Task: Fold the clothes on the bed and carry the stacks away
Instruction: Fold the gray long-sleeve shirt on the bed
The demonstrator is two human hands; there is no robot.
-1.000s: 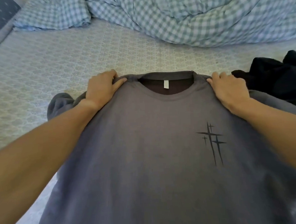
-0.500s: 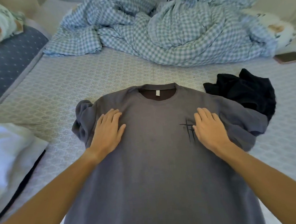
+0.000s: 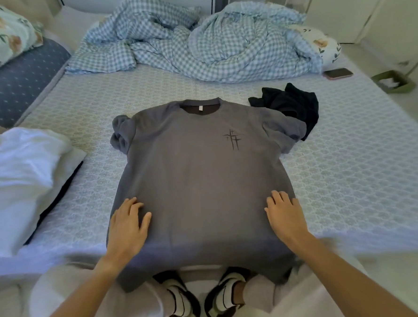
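Observation:
A grey T-shirt (image 3: 199,173) with a black cross print lies face up on the bed (image 3: 350,169), collar far, hem hanging over the near edge. Its left sleeve is bunched. My left hand (image 3: 127,227) rests flat on the shirt's lower left side, fingers straight. On the lower right side my right hand (image 3: 286,217) lies flat in the same way. A crumpled black garment (image 3: 295,106) sits beside the shirt's right shoulder, partly under the sleeve.
A rumpled blue checked duvet (image 3: 196,44) fills the far end of the bed. White fabric (image 3: 18,179) lies at the left edge. A phone (image 3: 338,73) rests at the far right. A green tray (image 3: 393,81) sits on the floor.
Both hands slid down the shirt from the collar, over the chest, to its lower part. The view pulled back, showing more of the bed.

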